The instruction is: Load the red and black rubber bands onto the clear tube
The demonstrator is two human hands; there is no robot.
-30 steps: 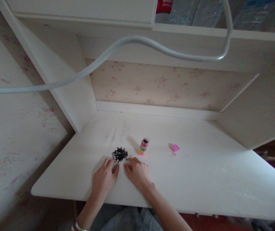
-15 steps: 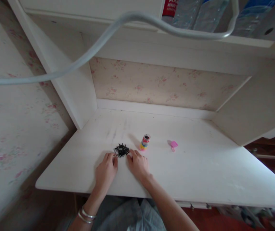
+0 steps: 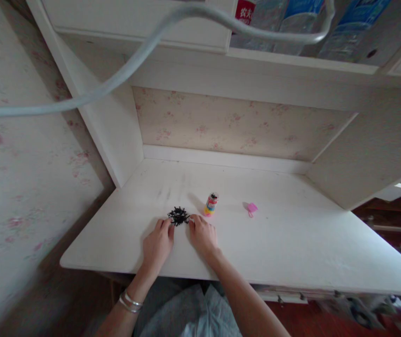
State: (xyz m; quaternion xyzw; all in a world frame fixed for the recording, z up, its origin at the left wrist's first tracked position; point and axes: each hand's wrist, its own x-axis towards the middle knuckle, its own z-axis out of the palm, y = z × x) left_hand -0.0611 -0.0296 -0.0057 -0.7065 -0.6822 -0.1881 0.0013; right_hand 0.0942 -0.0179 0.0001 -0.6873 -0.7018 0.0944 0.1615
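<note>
A loose heap of small black loops [image 3: 178, 216], looking like elastic hair ties, lies on the white desk between my hands. My left hand [image 3: 158, 240] rests at its lower left, fingers curled together at the heap's edge. What those fingertips hold, if anything, is too small to make out. At the right edge my right hand [image 3: 203, 234] is closed in a pinch on a black hair tie [image 3: 188, 217]. Just beyond that hand stands a small clear jar [image 3: 211, 204] with a colourful label, black pieces in its top and yellow and pink at its bottom.
A pink tag-like piece [image 3: 252, 208] with a small loop lies right of the jar on the white desk [image 3: 291, 243]. Overhead, a pale curved tube [image 3: 130, 70] crosses the view. Plastic bottles [image 3: 298, 25] stand on the upper shelf. Side panels bound the desk.
The camera view has shifted slightly. Both hands stay at the heap, whose outline has changed a little; the right fingers now pinch at its right edge. Jar and pink piece stay put.
</note>
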